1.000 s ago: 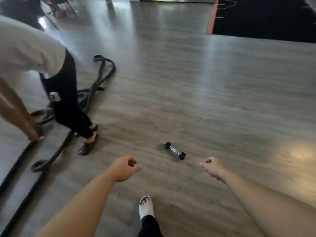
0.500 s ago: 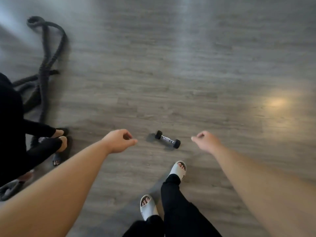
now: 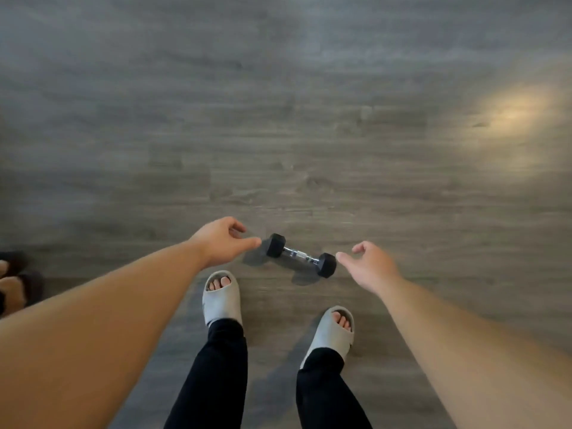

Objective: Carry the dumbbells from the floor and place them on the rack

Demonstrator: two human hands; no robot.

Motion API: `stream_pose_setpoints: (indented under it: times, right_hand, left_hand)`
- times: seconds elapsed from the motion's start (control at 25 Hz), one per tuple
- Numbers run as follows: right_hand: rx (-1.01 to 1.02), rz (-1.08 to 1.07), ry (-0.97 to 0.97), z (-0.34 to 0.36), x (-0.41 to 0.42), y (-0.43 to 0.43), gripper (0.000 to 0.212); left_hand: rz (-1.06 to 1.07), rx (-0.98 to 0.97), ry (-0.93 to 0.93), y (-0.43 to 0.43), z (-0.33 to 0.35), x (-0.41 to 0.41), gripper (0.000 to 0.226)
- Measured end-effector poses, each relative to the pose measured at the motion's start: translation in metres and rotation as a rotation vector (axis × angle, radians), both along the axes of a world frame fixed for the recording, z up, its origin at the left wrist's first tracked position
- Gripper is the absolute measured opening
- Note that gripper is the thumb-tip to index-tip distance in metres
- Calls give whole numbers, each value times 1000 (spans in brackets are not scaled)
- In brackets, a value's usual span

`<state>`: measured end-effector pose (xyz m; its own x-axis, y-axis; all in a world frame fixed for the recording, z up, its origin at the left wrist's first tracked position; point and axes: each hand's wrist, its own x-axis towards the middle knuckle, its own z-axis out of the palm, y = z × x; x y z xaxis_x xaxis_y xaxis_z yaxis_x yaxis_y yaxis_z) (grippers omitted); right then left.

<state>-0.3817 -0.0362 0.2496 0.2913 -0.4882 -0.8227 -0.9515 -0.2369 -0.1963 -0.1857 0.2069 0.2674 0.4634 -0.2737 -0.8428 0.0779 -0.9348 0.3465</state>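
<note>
A small dumbbell with black hex heads and a chrome handle lies on the grey wood floor, just ahead of my feet. My left hand hovers beside its left head, fingers loosely apart, holding nothing. Beside the right head is my right hand, also empty with fingers spread. Neither hand touches the dumbbell. No rack is in view.
My two feet in grey slides stand right behind the dumbbell. Another person's feet in dark sandals show at the left edge. Grey plank floor stretches ahead, with a warm light patch at the right.
I have stepped up to the dumbbell and my view has tipped down. Both hands have come close to its two ends. The rope and the other person have slid out of view left.
</note>
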Motion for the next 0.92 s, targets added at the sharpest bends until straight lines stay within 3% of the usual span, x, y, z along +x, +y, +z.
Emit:
stream_pose_setpoints:
  times: [0.2, 0.32, 0.44, 0.52, 0.6, 0.68, 0.92]
  right_hand:
    - [32, -212, 30, -183, -12, 8, 80]
    - [27, -334, 17, -261, -27, 21, 87]
    - [26, -432, -23, -316, -38, 36, 71]
    - [-7, -500, -58, -330, -42, 39, 55]
    - [-22, -502, -73, -324, -40, 38, 45]
    - [-33, -427, -72, -298, -28, 36, 39]
    - [9, -209, -124, -121, 58, 35, 38]
  left_hand:
    - [86, 24, 108, -33, -194, -1, 83]
    - [135, 38, 158, -39, -277, -24, 96]
    - [188, 0, 107, -41, -339, -49, 93]
    - [201, -19, 40, -39, -360, -55, 73]
    - [221, -26, 38, -34, -357, -54, 60]
    - [280, -17, 50, -24, -333, -48, 62]
    - [467, -33, 12, 12, -156, 0, 60]
